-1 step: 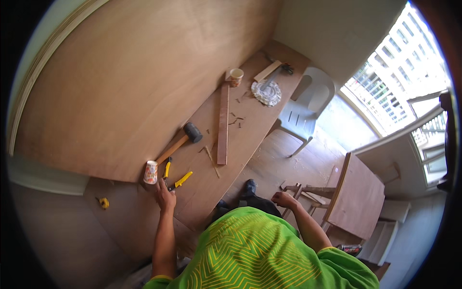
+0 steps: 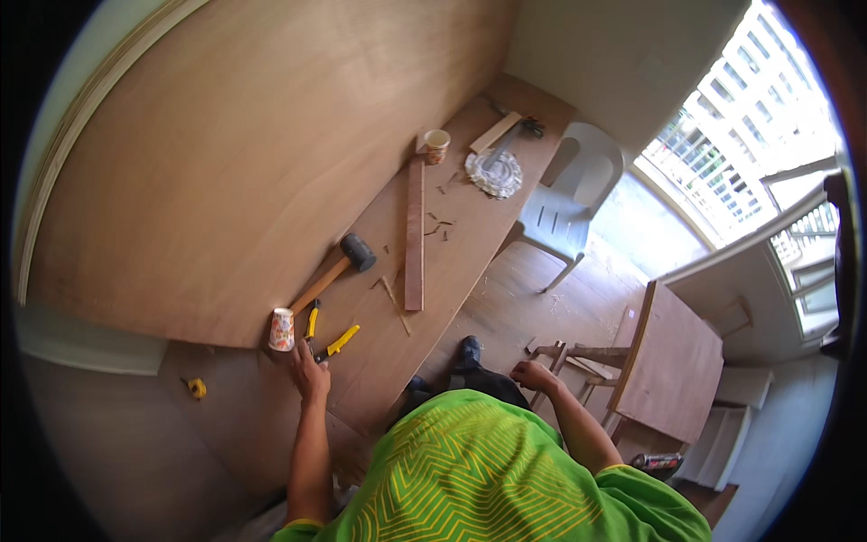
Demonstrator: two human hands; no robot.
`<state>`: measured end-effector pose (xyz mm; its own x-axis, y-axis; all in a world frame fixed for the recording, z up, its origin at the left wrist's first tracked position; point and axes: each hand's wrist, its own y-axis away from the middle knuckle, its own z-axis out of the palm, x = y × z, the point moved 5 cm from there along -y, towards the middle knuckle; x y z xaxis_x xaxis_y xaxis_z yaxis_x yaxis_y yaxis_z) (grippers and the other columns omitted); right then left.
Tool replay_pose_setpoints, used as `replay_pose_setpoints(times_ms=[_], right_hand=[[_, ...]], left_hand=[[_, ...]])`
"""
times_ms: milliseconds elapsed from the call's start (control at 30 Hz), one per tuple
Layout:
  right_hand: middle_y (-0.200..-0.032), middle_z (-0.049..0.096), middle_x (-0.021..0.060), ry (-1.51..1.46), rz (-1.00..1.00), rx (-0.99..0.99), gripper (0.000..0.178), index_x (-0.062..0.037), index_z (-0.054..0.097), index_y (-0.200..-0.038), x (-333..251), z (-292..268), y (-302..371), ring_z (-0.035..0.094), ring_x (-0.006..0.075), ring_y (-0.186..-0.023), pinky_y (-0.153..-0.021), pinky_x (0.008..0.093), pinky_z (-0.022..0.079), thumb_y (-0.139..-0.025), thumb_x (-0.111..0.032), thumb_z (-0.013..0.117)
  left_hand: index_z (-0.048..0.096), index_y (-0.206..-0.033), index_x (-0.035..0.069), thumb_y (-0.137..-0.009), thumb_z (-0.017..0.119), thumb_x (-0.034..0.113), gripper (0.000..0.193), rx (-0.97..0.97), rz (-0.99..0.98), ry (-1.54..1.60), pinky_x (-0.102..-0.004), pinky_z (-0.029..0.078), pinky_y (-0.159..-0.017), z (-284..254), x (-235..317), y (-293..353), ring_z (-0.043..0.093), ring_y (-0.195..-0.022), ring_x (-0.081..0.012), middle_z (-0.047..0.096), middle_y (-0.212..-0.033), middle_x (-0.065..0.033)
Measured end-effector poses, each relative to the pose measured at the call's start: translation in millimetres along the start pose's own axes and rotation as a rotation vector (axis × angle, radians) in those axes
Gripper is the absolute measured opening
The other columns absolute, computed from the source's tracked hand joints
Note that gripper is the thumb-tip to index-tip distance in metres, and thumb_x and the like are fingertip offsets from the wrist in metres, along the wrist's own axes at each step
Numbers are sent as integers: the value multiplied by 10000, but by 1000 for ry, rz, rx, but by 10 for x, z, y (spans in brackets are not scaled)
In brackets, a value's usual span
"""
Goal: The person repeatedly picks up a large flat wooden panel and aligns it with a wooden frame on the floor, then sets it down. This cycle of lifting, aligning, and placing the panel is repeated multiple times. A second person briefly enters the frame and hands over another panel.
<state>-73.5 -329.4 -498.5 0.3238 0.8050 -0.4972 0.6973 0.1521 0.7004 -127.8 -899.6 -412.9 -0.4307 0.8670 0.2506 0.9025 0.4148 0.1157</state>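
Observation:
My left hand (image 2: 311,372) is at the near end of a wooden work surface, its fingers closed at the head of a pair of pliers (image 2: 343,340) with yellow handles. Those handles spread apart and point away from me. Just beyond the fingers stands a patterned paper cup (image 2: 282,330). A rubber mallet (image 2: 325,281) with a black head and wooden handle lies beside the cup. My right hand (image 2: 535,374) is low beside my dark trouser leg, fingers curled, with nothing showing in them.
A long wood strip (image 2: 414,237) lies farther along, near a second paper cup (image 2: 435,146), a crumpled white cloth (image 2: 494,173) and small dark scraps. A grey plastic chair (image 2: 562,212) stands right. A tape measure (image 2: 196,388) lies left; a wooden panel (image 2: 673,366) stands right.
The whole view has shifted very slightly. My hands, the pliers and the other things keep their places relative to one another.

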Motion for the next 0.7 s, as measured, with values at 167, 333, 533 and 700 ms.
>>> replay_pose_setpoints(times_ms=[167,333,533,700], right_hand=[[-1002,742,188,-91,27,157,352,-30,738,-1043,159,382,201,715,341,-953,-876,426,551,-895,-339,656],[-965,739,198,-137,46,233,354,-26,742,-1007,237,486,235,714,342,-946,-864,434,549,-892,-350,659],[-985,703,252,-183,55,486,275,-34,729,-951,201,559,428,675,429,-937,-828,499,532,-906,-239,552],[-1042,752,166,-465,231,439,261,-70,745,-1099,303,598,862,716,274,-936,-845,403,555,-878,-109,612]], left_hand=[[423,-1470,54,-770,822,150,812,111,294,-49,-510,411,-1078,-127,469,279,478,-1319,-412,453,-1448,-213],[582,-1316,42,-824,772,200,550,-332,745,174,-472,462,-1019,199,1340,638,554,-1235,-389,580,-1326,-199],[669,-1232,49,-871,736,295,442,-983,901,97,-455,519,-949,699,1902,1058,646,-1106,-383,673,-1181,-228],[680,-1189,65,-925,663,332,376,-886,1050,53,-467,524,-916,685,1963,1152,648,-1068,-394,678,-1161,-213]])
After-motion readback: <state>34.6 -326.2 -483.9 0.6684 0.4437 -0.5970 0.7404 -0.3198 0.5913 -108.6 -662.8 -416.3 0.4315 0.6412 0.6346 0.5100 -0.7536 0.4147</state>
